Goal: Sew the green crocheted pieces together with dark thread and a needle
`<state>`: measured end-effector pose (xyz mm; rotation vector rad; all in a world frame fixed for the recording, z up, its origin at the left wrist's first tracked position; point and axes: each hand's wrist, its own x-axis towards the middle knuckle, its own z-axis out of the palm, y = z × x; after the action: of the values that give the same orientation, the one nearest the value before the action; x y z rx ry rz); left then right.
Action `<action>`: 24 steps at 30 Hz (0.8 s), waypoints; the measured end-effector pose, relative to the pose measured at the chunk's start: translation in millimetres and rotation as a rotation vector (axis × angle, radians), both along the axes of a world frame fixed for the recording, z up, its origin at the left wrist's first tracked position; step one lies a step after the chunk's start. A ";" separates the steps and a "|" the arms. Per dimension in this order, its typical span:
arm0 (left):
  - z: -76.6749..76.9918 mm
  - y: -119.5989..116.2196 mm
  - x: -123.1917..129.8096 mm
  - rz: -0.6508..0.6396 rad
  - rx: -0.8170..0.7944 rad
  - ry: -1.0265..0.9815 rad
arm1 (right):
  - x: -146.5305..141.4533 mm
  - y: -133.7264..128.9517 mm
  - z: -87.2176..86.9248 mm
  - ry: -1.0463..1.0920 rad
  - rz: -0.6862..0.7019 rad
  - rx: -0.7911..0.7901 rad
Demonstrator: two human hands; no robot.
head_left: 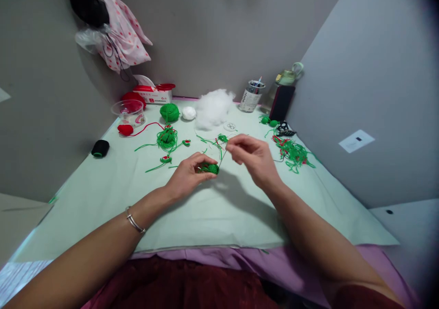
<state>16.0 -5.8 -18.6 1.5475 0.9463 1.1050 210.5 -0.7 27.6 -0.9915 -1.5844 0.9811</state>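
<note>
A small green crocheted piece [213, 168] is pinched between the thumb and fingers of my left hand [190, 174], just above the table's middle. My right hand [252, 156] is raised to the right of it, fingers pressed together on a thin needle [222, 159] that slants down to the green piece. Loose green and red yarn ends lie on the table behind my hands. To the left are a tangle of green yarn [166, 137] and small green and red pieces [166, 159].
White stuffing [214, 109], a green yarn ball [169, 112] and a clear tub [129, 114] stand at the back. A tin [252, 97], a bottle [270, 96] and a phone [282, 102] are back right. Yarn scraps [295, 154] lie right, a black case [100, 148] left.
</note>
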 end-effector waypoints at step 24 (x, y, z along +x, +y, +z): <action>0.2 9.8 -10.1 0.059 -0.173 -0.267 | -12.5 -12.6 -5.2 -0.133 0.108 -0.139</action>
<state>6.0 4.0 -18.5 1.2047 0.8834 1.2039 198.0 -13.3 22.5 -1.0949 -1.7125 1.1314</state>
